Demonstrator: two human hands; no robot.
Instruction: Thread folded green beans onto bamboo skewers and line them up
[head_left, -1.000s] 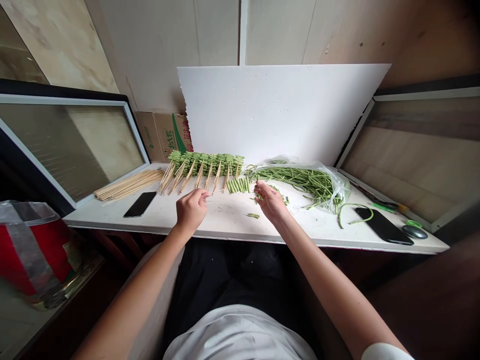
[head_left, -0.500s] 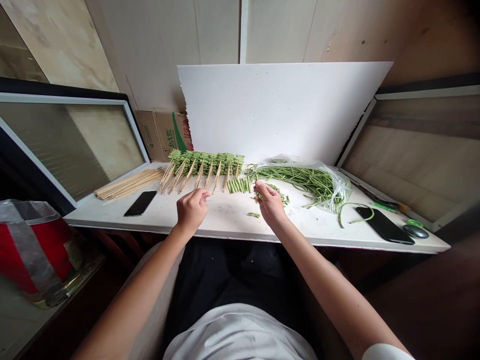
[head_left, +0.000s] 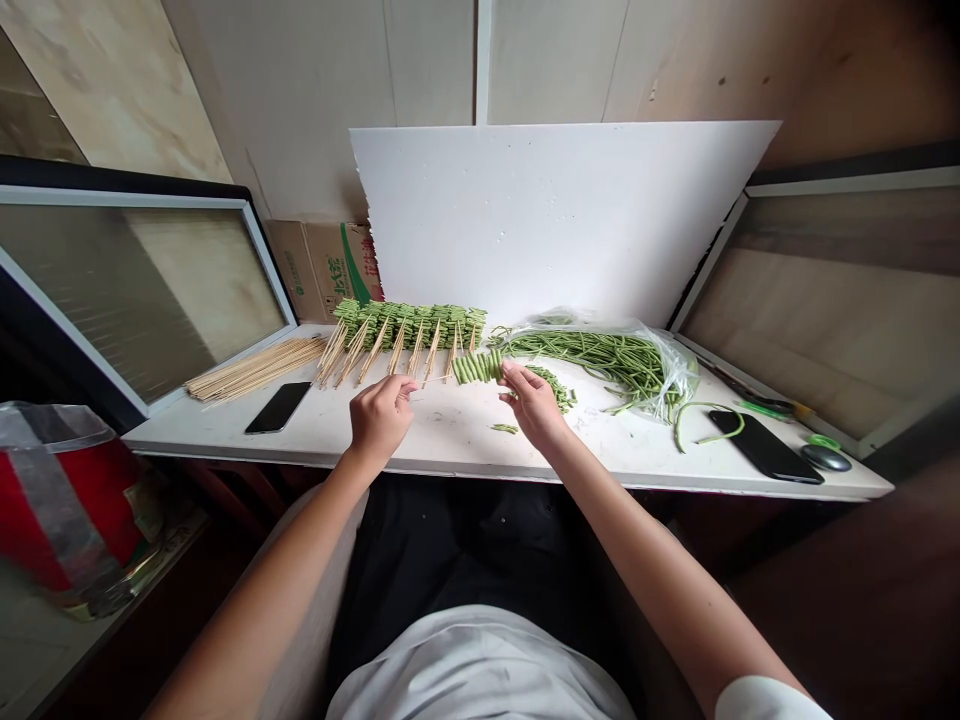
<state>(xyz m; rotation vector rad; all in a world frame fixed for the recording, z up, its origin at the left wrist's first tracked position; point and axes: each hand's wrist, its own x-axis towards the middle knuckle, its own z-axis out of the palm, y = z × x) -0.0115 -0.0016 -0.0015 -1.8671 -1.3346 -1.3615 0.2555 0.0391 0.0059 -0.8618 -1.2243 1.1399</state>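
My left hand (head_left: pixel 380 418) is closed around the bare end of a thin wooden skewer (head_left: pixel 433 379). A row of cut green bean pieces (head_left: pixel 477 367) is threaded side by side on the skewer's right part, held above the table. My right hand (head_left: pixel 534 398) pinches at the right end of this row, thumb and fingers on a bean piece there, mostly hidden by the fingers. Behind that hand lies a heap of cut bean pieces (head_left: pixel 553 386). A few loose pieces (head_left: pixel 505 428) rest nearer the front edge.
Finished bean skewers (head_left: pixel 411 325) are stacked at the back, sticks toward me. Bare skewers (head_left: pixel 255 369) and a phone (head_left: pixel 278 408) lie left. Long beans (head_left: pixel 600 355) in a plastic bag, another phone (head_left: pixel 766 447) and a mouse (head_left: pixel 826 458) are right. A white board (head_left: pixel 562 220) stands behind.
My right hand has moved slightly left, up against the end of the bean row. The bean pieces on the skewer sit slightly higher and more tilted. My left hand stays on the skewer.
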